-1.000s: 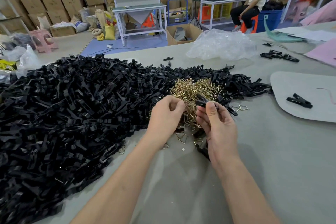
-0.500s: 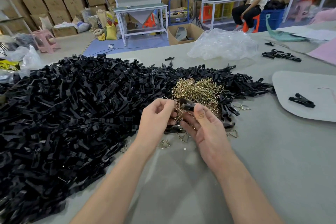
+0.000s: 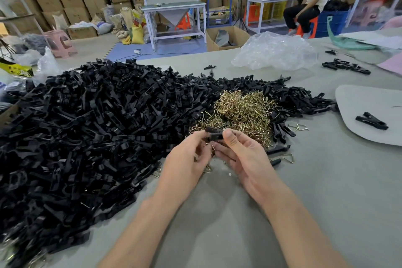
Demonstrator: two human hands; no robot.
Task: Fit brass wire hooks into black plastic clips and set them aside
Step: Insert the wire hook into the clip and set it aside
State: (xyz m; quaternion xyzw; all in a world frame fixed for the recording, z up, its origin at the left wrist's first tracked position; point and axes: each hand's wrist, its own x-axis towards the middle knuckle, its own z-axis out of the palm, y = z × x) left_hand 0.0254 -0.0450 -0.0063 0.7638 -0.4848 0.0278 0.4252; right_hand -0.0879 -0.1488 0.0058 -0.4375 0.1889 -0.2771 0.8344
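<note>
Both hands had drawn back from the brass heap toward me, bringing one black clip along. My right hand pinched that clip between thumb and forefinger, and my left hand had its fingers curled in on the clip's other end. A brass hook hung just beneath, between my fingers. I could not tell which hand had it, or whether it was seated yet. I judged the job barely begun: a single finished clip lay on the grey pad to my right, while the great pile of black clips sprawled across the left and far side of the table, touching the brass heap on three sides. Room was tight to my left, where the pile ran up near my forearm. Bare table lay open in front of me and rightward to the pad, with only stray hooks near my right hand.
</note>
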